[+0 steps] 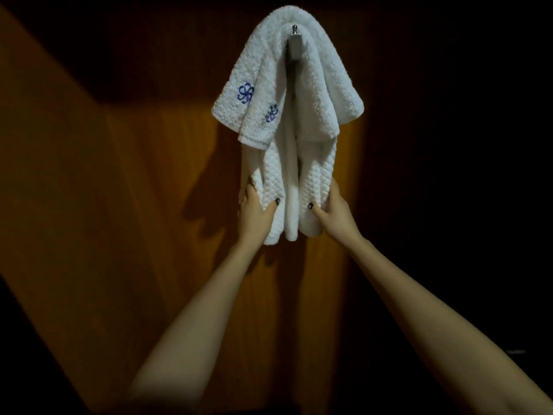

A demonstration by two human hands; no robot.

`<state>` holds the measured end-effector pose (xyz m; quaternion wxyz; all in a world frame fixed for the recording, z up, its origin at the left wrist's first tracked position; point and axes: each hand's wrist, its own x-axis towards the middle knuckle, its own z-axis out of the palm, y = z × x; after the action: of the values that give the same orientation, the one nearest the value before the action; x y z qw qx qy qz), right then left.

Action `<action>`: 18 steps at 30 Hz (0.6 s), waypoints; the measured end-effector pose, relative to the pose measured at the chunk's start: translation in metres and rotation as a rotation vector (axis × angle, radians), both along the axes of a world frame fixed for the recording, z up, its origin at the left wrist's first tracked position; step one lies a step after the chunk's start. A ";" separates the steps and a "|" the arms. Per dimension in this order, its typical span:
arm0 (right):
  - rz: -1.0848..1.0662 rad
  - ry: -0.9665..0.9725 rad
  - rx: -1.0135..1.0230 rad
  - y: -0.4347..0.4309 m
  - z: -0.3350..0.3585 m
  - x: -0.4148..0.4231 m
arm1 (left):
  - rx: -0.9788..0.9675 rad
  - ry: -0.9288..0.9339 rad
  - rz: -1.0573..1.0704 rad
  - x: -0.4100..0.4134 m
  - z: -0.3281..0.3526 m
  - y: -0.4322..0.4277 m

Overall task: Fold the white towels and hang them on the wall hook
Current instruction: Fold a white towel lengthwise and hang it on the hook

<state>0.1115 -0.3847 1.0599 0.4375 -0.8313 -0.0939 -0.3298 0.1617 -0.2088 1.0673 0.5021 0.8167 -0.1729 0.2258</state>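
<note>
A metal wall hook (295, 40) sticks out of the wooden wall at the top centre. Draped over it hangs a white terry towel with blue flower embroidery (248, 94). Beneath it hangs a longer white waffle-textured towel (314, 181), folded into a narrow strip. My left hand (256, 215) grips the lower left edge of the waffle towel, thumb on the front. My right hand (333, 211) grips its lower right edge the same way. Both arms reach up from below.
The wood-panelled wall (134, 175) is lit orange around the towels and falls into dark shadow at the right and top. The hands cast a shadow on the wall to the left of the towels.
</note>
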 end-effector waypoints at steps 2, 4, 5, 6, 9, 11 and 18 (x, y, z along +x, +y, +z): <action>-0.019 0.040 -0.016 0.007 0.001 -0.009 | -0.003 0.005 0.033 -0.006 0.004 0.008; -0.021 0.085 -0.019 0.012 0.002 -0.023 | 0.010 -0.010 0.027 -0.018 0.003 0.016; -0.037 0.098 -0.032 0.013 0.001 -0.031 | 0.036 -0.022 0.019 -0.026 0.000 0.020; -0.062 0.111 -0.056 0.013 -0.002 -0.040 | 0.073 -0.035 0.020 -0.035 -0.004 0.024; -0.131 0.173 -0.124 0.018 -0.009 -0.079 | 0.185 -0.068 0.072 -0.067 -0.018 0.039; -0.150 0.197 -0.159 0.023 -0.016 -0.112 | 0.256 -0.071 0.084 -0.094 -0.027 0.048; -0.289 0.544 -0.274 0.040 -0.079 -0.249 | 0.659 -0.056 -0.168 -0.205 -0.073 0.033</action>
<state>-0.1371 -0.3450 0.9812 0.2793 -0.9447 0.1014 -0.1387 -0.0438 -0.1755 0.9945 0.2233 0.9114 -0.3168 0.1380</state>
